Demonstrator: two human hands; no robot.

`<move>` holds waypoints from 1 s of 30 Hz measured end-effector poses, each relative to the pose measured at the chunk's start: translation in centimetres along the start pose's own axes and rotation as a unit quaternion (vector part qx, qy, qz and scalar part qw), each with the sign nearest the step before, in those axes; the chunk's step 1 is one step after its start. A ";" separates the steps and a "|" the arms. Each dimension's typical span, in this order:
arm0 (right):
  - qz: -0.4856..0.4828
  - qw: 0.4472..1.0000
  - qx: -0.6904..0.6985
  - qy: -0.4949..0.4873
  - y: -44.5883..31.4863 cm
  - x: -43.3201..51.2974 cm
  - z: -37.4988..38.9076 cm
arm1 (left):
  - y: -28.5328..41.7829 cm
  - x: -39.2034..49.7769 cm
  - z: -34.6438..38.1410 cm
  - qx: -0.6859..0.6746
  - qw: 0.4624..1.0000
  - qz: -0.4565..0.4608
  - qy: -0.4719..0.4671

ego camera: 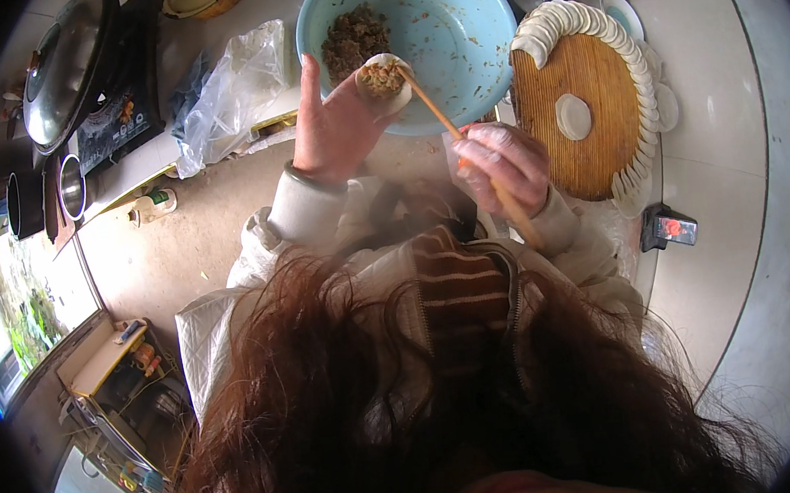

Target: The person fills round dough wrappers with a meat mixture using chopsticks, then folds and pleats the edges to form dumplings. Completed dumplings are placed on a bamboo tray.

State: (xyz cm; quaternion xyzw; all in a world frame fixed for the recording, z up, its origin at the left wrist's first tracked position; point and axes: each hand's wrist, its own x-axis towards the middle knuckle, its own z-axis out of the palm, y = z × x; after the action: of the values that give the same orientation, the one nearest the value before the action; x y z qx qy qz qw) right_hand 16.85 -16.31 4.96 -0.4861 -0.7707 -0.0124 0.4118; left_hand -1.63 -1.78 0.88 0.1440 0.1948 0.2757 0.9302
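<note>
On the fingers of my left hand (339,128), palm up and thumb raised, lies a round dough wrapper (396,102). A mound of chopped filling (381,80) sits on the wrapper. My right hand (506,165), dusted with flour, grips wooden chopsticks (438,110), whose tips touch the filling's edge. Both hands are at the near side of a light blue basin (455,51). Inside the basin, a heap of ground filling (356,38) rests at the left, and bits cling to the wall.
Right of the basin, a round ridged wooden board (550,162) carries a small stack of wrappers (573,117). Overlapping wrappers (640,84) line its rim. A small device with a lit screen (674,229) stands nearby. Leftward are a clear plastic bag (240,84) and a lidded pan (66,71).
</note>
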 end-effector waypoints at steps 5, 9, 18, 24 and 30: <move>-0.033 0.999 -0.026 -0.015 -0.7 -0.1 0.2 | -0.1 -0.2 0.0 -0.007 1.000 -0.003 0.003; 0.062 0.987 0.112 0.093 1.8 0.3 -1.5 | -0.1 -0.4 0.0 0.032 0.999 -0.005 0.003; 0.453 0.739 0.491 0.089 7.0 1.3 -1.9 | 0.3 -1.2 0.4 0.072 0.996 -0.057 -0.015; 0.474 0.722 0.497 0.087 8.3 0.7 -1.3 | 0.4 -1.7 0.5 0.105 0.991 -0.076 -0.040; 0.432 0.744 0.484 0.157 7.0 1.3 -2.5 | 0.1 -1.7 0.8 0.140 0.989 -0.039 -0.017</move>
State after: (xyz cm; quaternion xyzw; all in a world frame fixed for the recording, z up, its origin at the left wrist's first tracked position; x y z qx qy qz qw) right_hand 23.53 -12.73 4.76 -0.4934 -0.3052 0.4658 0.6681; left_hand -2.60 -2.79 2.08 0.2701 0.2211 0.2067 0.9140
